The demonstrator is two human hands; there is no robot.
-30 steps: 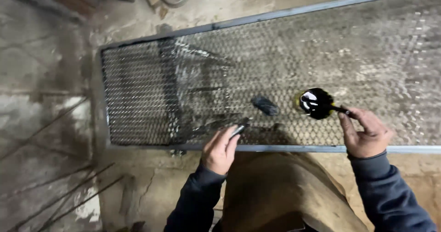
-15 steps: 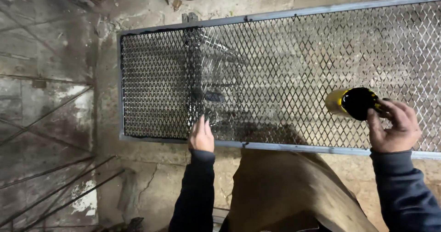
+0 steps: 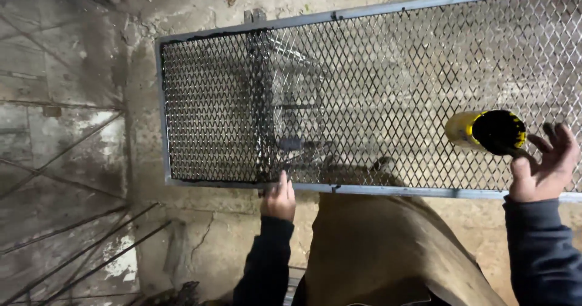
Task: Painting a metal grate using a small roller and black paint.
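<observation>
Mesh panel [image 3: 376, 94], expanded metal in a grey steel frame, lying flat across the upper and middle of the frame, over a cracked concrete floor [image 3: 79, 160]. Left third of the mesh already black and wet-looking, the rest bare grey. Left hand [image 3: 279, 198] at lower centre, fingers clenched over the near frame rail, a dark tool seemingly pinched at the rail, too small to identify with certainty. Right hand [image 3: 541, 168] at the right edge, fingers curled loosely round what looks like a thin handle or wire of the yellow paint can [image 3: 485, 131], open mouth black inside, hanging over the mesh near the lower rail. Exact grasp on the can partly hidden.

Best kept level, the can, and close to the wet edge, to spare drips on bare mesh. Worth working outward from the painted zone in short overlapping passes, both faces of each strand covered. Steadying grip on the rail kept clear of wet paint. Thin rods [image 3: 73, 257] lying on the floor at lower left, well apart.
</observation>
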